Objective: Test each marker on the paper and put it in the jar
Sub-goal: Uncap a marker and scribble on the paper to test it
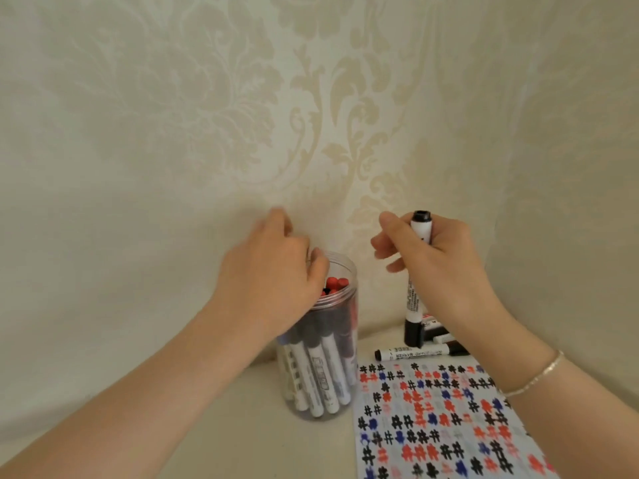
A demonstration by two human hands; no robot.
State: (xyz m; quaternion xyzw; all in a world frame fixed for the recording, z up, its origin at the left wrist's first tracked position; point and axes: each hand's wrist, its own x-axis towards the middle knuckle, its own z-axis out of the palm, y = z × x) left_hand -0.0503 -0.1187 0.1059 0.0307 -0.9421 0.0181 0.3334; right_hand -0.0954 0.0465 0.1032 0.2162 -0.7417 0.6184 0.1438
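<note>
1. Head view, hazards. The right hand [439, 257] grips a black marker [416, 281] upright, cap end down, near the jar [332, 340] at its 3 o'clock. The jar already holds many markers (red caps show at the mouth). A marker lowered at a tilt may catch on those caps or on the rim and fail to seat.

2. Head view, hazards. The left hand [276, 267] rests over the jar mouth with fingers curled at the rim; whether it pinches anything cannot be told. It covers much of the opening and may block the incoming marker. A sideways knock from either hand could tip the tall jar.

3. Head view, positions. The held marker passes through the right fist, its butt end emerging at 12 o'clock and its capped end at 6 o'clock. Loose markers [422, 352] lie below the hand. The paper [449, 426], covered in test marks, lies at 5 o'clock from the jar.
</note>
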